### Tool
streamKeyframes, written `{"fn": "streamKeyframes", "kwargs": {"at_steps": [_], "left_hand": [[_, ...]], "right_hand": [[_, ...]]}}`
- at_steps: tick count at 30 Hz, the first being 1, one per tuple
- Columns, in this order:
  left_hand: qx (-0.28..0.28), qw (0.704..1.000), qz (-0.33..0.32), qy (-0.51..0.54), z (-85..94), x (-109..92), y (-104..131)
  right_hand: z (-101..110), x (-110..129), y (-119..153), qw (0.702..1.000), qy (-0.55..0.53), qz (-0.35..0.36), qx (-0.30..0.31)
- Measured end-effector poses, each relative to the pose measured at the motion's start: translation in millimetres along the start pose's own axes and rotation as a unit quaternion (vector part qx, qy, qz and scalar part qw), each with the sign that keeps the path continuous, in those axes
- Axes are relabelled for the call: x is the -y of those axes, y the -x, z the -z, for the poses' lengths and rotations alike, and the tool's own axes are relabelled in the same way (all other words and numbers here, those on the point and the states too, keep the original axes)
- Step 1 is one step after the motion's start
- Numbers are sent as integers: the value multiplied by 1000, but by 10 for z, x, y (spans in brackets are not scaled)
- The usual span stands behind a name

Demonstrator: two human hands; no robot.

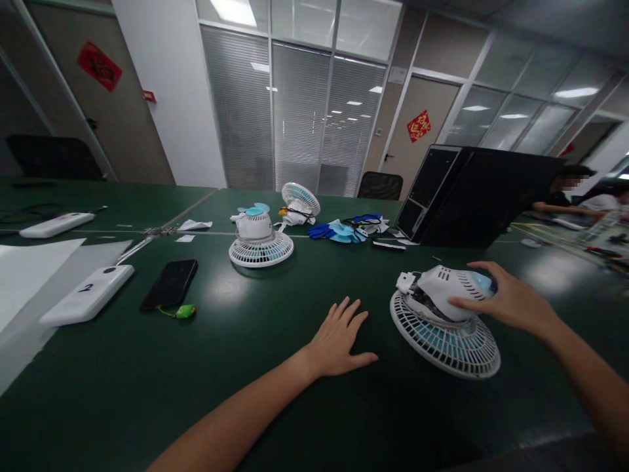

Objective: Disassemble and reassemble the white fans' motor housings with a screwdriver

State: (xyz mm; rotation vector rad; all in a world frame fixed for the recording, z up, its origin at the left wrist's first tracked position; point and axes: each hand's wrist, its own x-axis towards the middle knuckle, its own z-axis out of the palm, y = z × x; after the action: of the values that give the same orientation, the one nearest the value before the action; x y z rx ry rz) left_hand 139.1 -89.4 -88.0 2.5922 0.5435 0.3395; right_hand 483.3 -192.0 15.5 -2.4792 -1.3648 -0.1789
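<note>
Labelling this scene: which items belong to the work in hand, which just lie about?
Work in hand:
- near fan, in the right hand

Likely just lying about:
- phone, green charm
- white case marked 2
- computer tower
- face-down fan and tilted fan behind, though possibly related

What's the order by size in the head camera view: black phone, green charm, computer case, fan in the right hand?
Largest to smallest, as they look:
computer case
fan in the right hand
black phone
green charm
</note>
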Motion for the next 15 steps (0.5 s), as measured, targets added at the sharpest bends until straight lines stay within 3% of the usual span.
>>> {"fn": "streamKeyframes", "kwargs": {"at_steps": [3,6,15], "left_hand": [[6,1000,-9,-1,21,14,23],[4,1000,-26,-9,-37,39,52],[-121,984,-117,-66,-509,483,-19]], "right_hand": [[82,-241,-102,999,15,-30,-10],[172,-325,-126,998,31,-48,0],[232,-284,-126,996,48,-70,36]]}}
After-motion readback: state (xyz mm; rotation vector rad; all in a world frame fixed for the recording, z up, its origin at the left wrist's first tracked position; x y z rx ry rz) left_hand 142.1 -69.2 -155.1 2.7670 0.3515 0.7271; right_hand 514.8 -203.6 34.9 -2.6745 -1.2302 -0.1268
